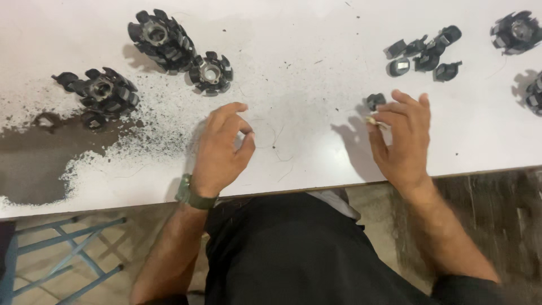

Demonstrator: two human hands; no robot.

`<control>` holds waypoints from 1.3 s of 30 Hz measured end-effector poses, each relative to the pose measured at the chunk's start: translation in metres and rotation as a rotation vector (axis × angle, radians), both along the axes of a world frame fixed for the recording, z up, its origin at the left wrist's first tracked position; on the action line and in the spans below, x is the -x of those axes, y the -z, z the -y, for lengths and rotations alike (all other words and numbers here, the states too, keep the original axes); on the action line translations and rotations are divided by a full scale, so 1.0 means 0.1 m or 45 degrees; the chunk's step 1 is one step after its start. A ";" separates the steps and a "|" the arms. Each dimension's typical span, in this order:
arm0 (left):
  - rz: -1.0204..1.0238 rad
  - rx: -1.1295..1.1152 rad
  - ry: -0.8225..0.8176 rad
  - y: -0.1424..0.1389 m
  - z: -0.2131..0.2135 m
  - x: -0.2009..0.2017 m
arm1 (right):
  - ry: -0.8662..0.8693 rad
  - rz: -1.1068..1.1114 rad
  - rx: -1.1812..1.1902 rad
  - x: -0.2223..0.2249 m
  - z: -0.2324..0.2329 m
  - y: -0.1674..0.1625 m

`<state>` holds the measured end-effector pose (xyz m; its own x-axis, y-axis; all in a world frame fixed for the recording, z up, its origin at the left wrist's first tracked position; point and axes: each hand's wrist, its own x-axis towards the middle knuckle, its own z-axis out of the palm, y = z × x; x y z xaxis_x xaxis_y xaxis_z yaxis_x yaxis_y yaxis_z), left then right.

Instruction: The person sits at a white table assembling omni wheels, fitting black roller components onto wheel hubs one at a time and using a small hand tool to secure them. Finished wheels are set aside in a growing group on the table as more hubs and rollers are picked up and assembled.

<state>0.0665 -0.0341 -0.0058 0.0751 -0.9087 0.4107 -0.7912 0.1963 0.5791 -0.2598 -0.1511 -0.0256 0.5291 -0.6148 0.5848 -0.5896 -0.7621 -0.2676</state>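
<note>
My left hand (221, 148) rests on the white table (305, 34) near its front edge, fingers curled with thumb and forefinger close together; I cannot see anything in it. A green watch is on that wrist. My right hand (402, 138) hovers at the table edge and pinches a small pale object (372, 120) between thumb and fingers. Just beyond its fingertips lies a small black part (375, 101). A single round black slotted rotor-like part (210, 73) lies beyond my left hand.
Stacked black slotted parts lie at the far left (161, 38) and left (101, 91). Several small black pieces (424, 52) sit at the far right, with more round parts (515, 31) at the right edge. Dark powder (39, 164) covers the table's left. A blue stool frame (68, 257) stands below.
</note>
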 end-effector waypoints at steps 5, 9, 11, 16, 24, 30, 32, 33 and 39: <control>0.198 -0.266 0.367 0.23 -0.04 0.36 | -0.256 -0.413 0.123 -0.07 0.94 0.06; -0.056 -0.201 0.514 0.21 -0.46 0.39 | -0.161 -0.488 0.151 0.23 1.67 0.02; -0.183 -0.281 0.512 0.10 -0.67 0.26 | -0.102 -0.482 0.219 0.31 1.99 0.02; -0.247 -0.734 0.402 -0.27 -1.16 -0.21 | 0.038 -0.352 0.430 -0.03 2.29 0.13; 0.240 -0.417 -0.341 -0.27 -0.66 -0.74 | -0.629 -0.238 -0.568 -1.68 0.52 0.01; 0.332 -0.823 -0.650 -0.15 0.64 -0.63 | -1.505 -0.240 -0.699 -1.39 -0.61 -0.17; 0.383 -0.866 -0.672 -0.10 0.86 -0.55 | -1.417 -0.209 -0.847 -1.07 -0.56 -0.22; 0.419 -0.799 -0.638 -0.08 0.92 -0.53 | -1.296 -0.147 -0.847 -0.94 -0.52 -0.23; 0.504 -0.638 -0.143 0.02 0.73 -0.42 | -0.659 0.604 -0.890 -0.26 -0.46 -0.05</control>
